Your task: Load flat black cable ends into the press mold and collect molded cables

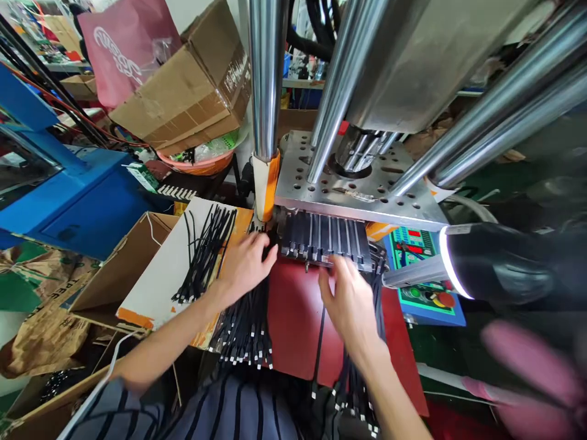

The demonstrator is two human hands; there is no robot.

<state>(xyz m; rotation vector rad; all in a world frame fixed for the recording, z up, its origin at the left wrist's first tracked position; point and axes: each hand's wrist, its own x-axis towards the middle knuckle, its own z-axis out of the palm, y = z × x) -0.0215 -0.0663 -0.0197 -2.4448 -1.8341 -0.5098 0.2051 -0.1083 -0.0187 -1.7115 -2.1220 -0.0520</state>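
My left hand [247, 261] hovers over a bundle of black cables [245, 327] left of the mould, its thumb and fingers apart, with nothing visible in them. My right hand [352, 302] is at the front edge of a dark slotted metal mould [325, 237], fingers curled. A single black cable [320, 348] runs down from its thumb and seems pinched there; the fingertips partly hide the contact. More cables [351, 391] with silvery plugs hang under my right forearm. Another pile of black cables [208, 253] lies on a white board [153, 284] at left.
A drilled steel plate [293, 177] with upright steel columns [266, 79] stands above and behind the mould. At right are a lit lamp-like cylinder [452, 263] and a control panel [417, 250]. A red work surface [293, 318] lies in front; cardboard boxes [123, 269] stand left.
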